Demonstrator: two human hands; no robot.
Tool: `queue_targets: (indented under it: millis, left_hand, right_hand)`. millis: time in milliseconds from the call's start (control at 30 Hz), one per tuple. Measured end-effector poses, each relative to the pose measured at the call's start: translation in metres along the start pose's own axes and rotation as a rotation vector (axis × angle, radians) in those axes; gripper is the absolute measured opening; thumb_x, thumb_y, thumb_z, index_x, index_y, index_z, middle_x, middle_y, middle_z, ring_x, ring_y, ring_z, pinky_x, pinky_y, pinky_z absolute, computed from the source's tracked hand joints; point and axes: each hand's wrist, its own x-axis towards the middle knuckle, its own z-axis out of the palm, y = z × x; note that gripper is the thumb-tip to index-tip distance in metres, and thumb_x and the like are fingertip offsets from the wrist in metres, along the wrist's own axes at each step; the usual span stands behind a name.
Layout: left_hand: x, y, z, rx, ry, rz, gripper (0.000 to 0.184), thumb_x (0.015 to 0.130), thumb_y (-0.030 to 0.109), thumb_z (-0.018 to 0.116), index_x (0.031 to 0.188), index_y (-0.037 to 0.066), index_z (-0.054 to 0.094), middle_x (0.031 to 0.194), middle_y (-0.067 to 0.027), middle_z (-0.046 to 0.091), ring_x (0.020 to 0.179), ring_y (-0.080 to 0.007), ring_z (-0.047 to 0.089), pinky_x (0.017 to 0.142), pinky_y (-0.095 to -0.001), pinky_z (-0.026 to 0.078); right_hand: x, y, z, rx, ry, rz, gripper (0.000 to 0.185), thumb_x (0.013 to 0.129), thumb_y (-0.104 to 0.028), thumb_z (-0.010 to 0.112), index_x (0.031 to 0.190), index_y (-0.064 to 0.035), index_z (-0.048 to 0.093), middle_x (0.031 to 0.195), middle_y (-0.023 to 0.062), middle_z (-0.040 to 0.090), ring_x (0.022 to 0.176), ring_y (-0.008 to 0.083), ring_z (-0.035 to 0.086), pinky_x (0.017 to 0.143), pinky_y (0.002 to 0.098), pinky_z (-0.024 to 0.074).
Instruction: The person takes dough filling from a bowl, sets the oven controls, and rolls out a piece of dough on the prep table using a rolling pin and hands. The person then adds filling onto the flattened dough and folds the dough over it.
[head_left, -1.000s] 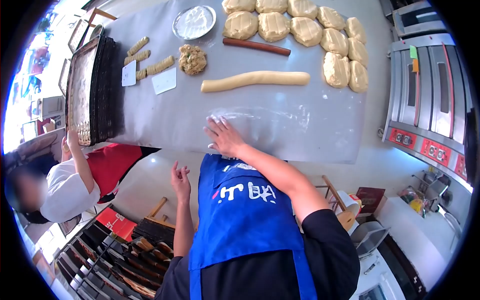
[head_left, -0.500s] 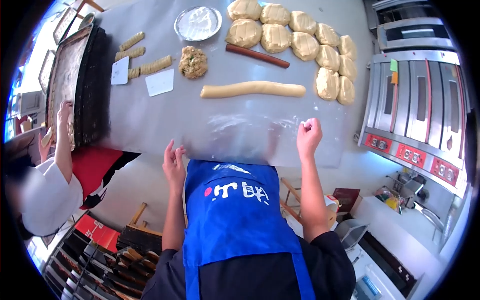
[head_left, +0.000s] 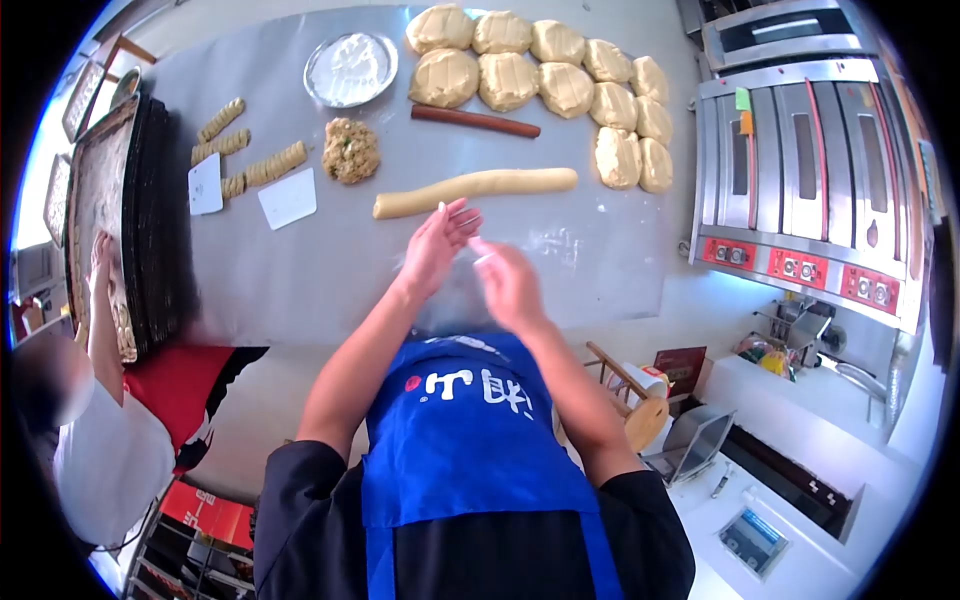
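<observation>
L hand (head_left: 432,250) released, fingers outstretched, just nearside of the dough log (head_left: 475,192); fingertips come up to the log's near edge, but can't tell if they touch. R hand (head_left: 508,282) blurred, fingers bent twd L hand, a pale bit at its fingertips; can't tell if it grips anything. Log lies lengthwise across mid table (head_left: 300,290), L end a bit nearer the person than R end. Btwn log & near table edge: broad strip w/ white smears, both hands over it, good room to roll; more room off the log's R end, out to table's R edge. Far side tighter: rolling pin (head_left: 475,121) lies beyond the log, well apart from it, & dough lumps (head_left: 508,80) sit in rows past the pin, then curve down the R side, near log's R end. Filling mound (head_left: 351,152) is near log's L end, w/ white powder (head_left: 350,68) in a round dish behind it. Further L: two white scrapers (head_left: 288,199) beside ridged rolls (head_left: 275,164). Stacked dark trays (head_left: 160,220) take up the L end of table; co-worker's hand (head_left: 102,258) is at the top tray, well apart from the log
</observation>
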Motion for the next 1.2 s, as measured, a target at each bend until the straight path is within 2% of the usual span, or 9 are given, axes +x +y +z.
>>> queue_targets:
  millis: [100, 267, 367, 500, 600, 800, 933, 1067, 1200]
  left_hand:
    - [0.013, 0.004, 0.061, -0.573, -0.103, -0.232, 0.070, 0.115, 0.061, 0.034, 0.165, 0.012, 0.041, 0.166, -0.0179, 0.046, 0.154, -0.0329, 0.042, 0.127, -0.0517, 0.035]
    - [0.039, -0.023, 0.079, -0.422, -0.158, -0.220, 0.061, 0.115, 0.057, 0.042, 0.154, 0.012, 0.056, 0.150, -0.0102, 0.062, 0.139, -0.0286, 0.057, 0.120, -0.0474, 0.044]
    - [0.060, 0.017, 0.095, 1.076, 0.107, 0.169, 0.033, 0.110, 0.035, 0.064, 0.121, 0.006, 0.075, 0.109, -0.0132, 0.079, 0.116, -0.0320, 0.071, 0.107, -0.0492, 0.052]
    - [0.142, 0.007, 0.052, 1.855, 0.160, 0.750, 0.053, 0.101, 0.037, 0.071, 0.144, 0.009, 0.062, 0.149, -0.0198, 0.063, 0.137, -0.0406, 0.057, 0.117, -0.0541, 0.042]
    - [0.136, -0.020, 0.030, 2.101, 0.219, 0.569, 0.068, 0.098, 0.039, 0.073, 0.155, 0.010, 0.052, 0.165, -0.0184, 0.047, 0.150, -0.0407, 0.045, 0.122, -0.0610, 0.033]
    - [0.013, -0.035, 0.038, 2.115, -0.091, 0.512, 0.070, 0.097, 0.041, 0.074, 0.156, 0.011, 0.051, 0.164, -0.0179, 0.047, 0.151, -0.0404, 0.043, 0.126, -0.0633, 0.028]
    - [0.021, 0.015, 0.006, 1.861, -0.021, 0.441, 0.070, 0.097, 0.041, 0.074, 0.156, 0.011, 0.051, 0.162, -0.0194, 0.050, 0.152, -0.0403, 0.042, 0.127, -0.0613, 0.026]
    - [0.040, 0.035, -0.034, 2.162, 0.107, 0.474, 0.071, 0.101, 0.049, 0.065, 0.158, 0.010, 0.050, 0.161, -0.0210, 0.050, 0.155, -0.0409, 0.040, 0.128, -0.0602, 0.026]
    - [-0.019, 0.006, -0.041, 2.241, 0.113, 0.418, 0.078, 0.102, 0.054, 0.060, 0.163, 0.008, 0.043, 0.167, -0.0228, 0.042, 0.159, -0.0435, 0.033, 0.130, -0.0638, 0.019]
  right_hand:
    - [0.019, 0.013, 0.004, -0.112, 0.027, -0.246, 0.037, 0.109, -0.022, 0.057, 0.140, -0.0038, 0.067, 0.143, 0.0210, 0.067, 0.132, 0.0398, 0.063, 0.112, 0.0479, 0.0465]
    - [0.051, 0.144, -0.028, -0.376, 0.193, -0.084, 0.042, 0.112, -0.032, 0.050, 0.135, -0.0016, 0.069, 0.137, 0.0208, 0.070, 0.130, 0.0418, 0.063, 0.112, 0.0500, 0.0455]
    - [0.095, 0.188, -0.071, -0.407, 0.130, -0.044, 0.032, 0.107, -0.025, 0.058, 0.124, -0.0020, 0.072, 0.128, 0.0193, 0.071, 0.119, 0.0399, 0.066, 0.103, 0.0497, 0.0497]
    - [0.158, 0.198, -0.077, -0.488, 0.008, -0.291, 0.035, 0.101, -0.026, 0.068, 0.126, -0.0018, 0.069, 0.132, 0.0190, 0.069, 0.121, 0.0380, 0.064, 0.102, 0.0498, 0.0497]
    - [0.146, 0.210, -0.058, -0.604, -0.103, -0.282, 0.048, 0.097, -0.027, 0.074, 0.137, -0.0032, 0.064, 0.144, 0.0202, 0.061, 0.135, 0.0398, 0.056, 0.113, 0.0542, 0.0437]
    - [0.038, 0.184, -0.085, -0.449, -0.145, -0.305, 0.061, 0.092, -0.024, 0.077, 0.146, -0.0043, 0.058, 0.150, 0.0197, 0.056, 0.142, 0.0413, 0.050, 0.122, 0.0583, 0.0345]
    - [0.058, 0.180, -0.079, -0.411, -0.010, -0.190, 0.058, 0.096, -0.030, 0.074, 0.146, -0.0048, 0.058, 0.151, 0.0189, 0.058, 0.139, 0.0423, 0.053, 0.118, 0.0579, 0.0370]
    - [0.095, 0.181, -0.046, -0.695, -0.137, -0.235, 0.066, 0.105, -0.051, 0.059, 0.158, -0.0122, 0.051, 0.164, 0.0206, 0.047, 0.150, 0.0433, 0.043, 0.125, 0.0629, 0.0293]
    - [0.041, 0.173, -0.042, -0.663, -0.314, -0.292, 0.068, 0.105, -0.052, 0.059, 0.163, -0.0178, 0.047, 0.170, 0.0185, 0.040, 0.157, 0.0429, 0.035, 0.127, 0.0665, 0.0227]
